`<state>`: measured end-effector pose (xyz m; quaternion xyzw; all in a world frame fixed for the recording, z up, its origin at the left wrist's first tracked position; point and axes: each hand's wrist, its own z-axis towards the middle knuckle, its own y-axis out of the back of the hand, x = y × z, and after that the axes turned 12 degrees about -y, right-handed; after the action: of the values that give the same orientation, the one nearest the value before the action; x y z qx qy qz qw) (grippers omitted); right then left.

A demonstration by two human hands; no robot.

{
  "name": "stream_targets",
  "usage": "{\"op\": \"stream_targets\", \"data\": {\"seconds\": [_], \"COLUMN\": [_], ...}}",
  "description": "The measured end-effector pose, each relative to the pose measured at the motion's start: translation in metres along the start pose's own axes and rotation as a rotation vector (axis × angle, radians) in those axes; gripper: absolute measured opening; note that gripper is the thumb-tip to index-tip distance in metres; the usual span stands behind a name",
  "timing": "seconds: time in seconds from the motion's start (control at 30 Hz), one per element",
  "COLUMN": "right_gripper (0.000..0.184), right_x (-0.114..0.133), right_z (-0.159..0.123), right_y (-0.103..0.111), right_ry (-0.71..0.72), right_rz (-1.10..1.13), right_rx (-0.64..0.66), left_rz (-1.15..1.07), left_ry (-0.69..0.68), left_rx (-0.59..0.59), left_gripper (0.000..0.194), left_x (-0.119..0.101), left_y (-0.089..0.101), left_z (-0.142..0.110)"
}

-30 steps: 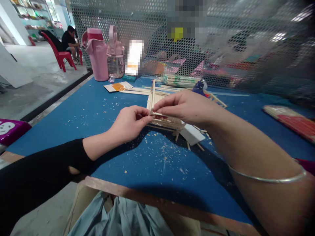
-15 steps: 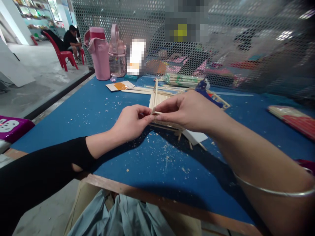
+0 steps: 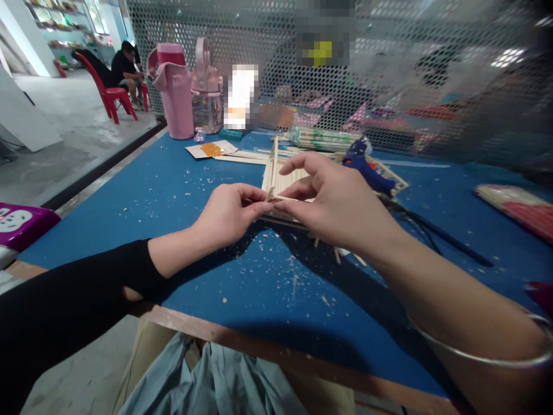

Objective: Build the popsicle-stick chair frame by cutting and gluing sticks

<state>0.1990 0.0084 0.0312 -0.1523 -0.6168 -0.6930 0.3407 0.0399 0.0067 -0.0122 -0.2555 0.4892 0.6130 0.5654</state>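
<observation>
Centre frame, bare left hand [image 3: 228, 213] pinches pale slatted wooden model [image 3: 271, 177], bare right hand [image 3: 337, 202] lightly grips thin pale wooden stick [image 3: 280, 198]; best kept steady.

Your left hand [image 3: 228, 214] pinches a corner of the wooden-stick model [image 3: 272, 176]; your right hand [image 3: 334, 199] meets it there, index finger [image 3: 302, 159] raised; a blue glue gun [image 3: 366, 169] lies beyond on the table [image 3: 142, 199].

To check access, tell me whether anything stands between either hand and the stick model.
Nothing visible does: the left hand and right hand are both at the near left corner of the stick model. The blue glue gun lies beyond the right hand.
</observation>
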Motion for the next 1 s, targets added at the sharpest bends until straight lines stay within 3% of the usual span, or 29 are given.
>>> {"op": "stream_targets", "data": {"seconds": [0.17, 0.43, 0.8, 1.0], "right_gripper": [0.034, 0.038, 0.041, 0.039], "right_x": [0.004, 0.005, -0.004, 0.0], "right_z": [0.001, 0.007, 0.012, 0.012], "right_y": [0.003, 0.01, 0.009, 0.009], "right_ry": [-0.006, 0.008, -0.049, -0.04], "right_rz": [-0.043, -0.142, 0.011, -0.053], "right_rx": [0.04, 0.089, 0.209, 0.177], "left_rz": [-0.026, 0.02, 0.006, -0.007], "left_ry": [-0.013, -0.023, -0.083, -0.061], "left_rx": [0.033, 0.044, 0.092, 0.1], "left_gripper": [0.018, 0.009, 0.01, 0.01], "left_x": [0.002, 0.006, 0.009, 0.006], "left_y": [0.003, 0.002, 0.002, 0.003], "left_z": [0.001, 0.002, 0.002, 0.002]}}
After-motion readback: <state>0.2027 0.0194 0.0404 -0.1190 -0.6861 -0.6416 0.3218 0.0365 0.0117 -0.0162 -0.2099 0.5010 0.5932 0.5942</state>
